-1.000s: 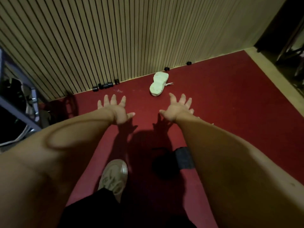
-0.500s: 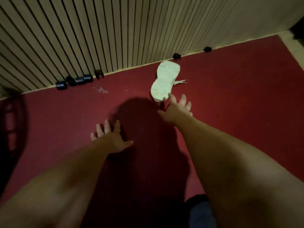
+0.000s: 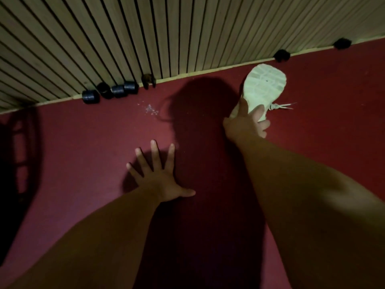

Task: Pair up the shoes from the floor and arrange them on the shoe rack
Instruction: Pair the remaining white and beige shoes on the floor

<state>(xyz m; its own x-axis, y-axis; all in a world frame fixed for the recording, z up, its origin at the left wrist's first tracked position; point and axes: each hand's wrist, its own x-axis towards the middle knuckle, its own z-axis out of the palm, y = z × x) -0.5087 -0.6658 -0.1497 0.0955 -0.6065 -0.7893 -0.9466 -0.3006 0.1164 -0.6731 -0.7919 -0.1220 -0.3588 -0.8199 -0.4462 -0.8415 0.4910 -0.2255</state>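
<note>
Reaching: stretched the right grip (image 3: 245,122) onto the heel end of the white shoe (image 3: 264,86); thumb on one edge, fingers (image 3: 260,113) spread over the other, not yet closed round it.
Bracing: pressed the left grip (image 3: 158,178) flat on the red floor (image 3: 83,142), fingers splayed and straight, holding nothing.
Shoe's place: lay sole-up on the floor, toe end just beside the foot of the slatted wall (image 3: 145,38), well apart from the left grip; showed no partner shoe and no shoe rack anywhere in view.
Risk, heel-only hold: could have let the long toe end swing down and slip free, judged from a hold so far from the shoe's middle.
Risk, lace: trailed a loose lace (image 3: 281,105) on the floor beside the shoe; might have dragged or been trodden on once lifted.
Risk, light: was dim and crossed by a deep shadow; could have led to a wrong match of left and right.
Risk, clutter: sat near dark lumps (image 3: 281,55) at the wall base; black cylinders (image 3: 118,91) farther left, well apart, unlikely to be knocked.
Risk, balance: leaned weight, seemingly, on the left grip; could have jerked the reach on any slip there.
Writing: found none readable; tread pattern only on the sole, no brand or label legible.
</note>
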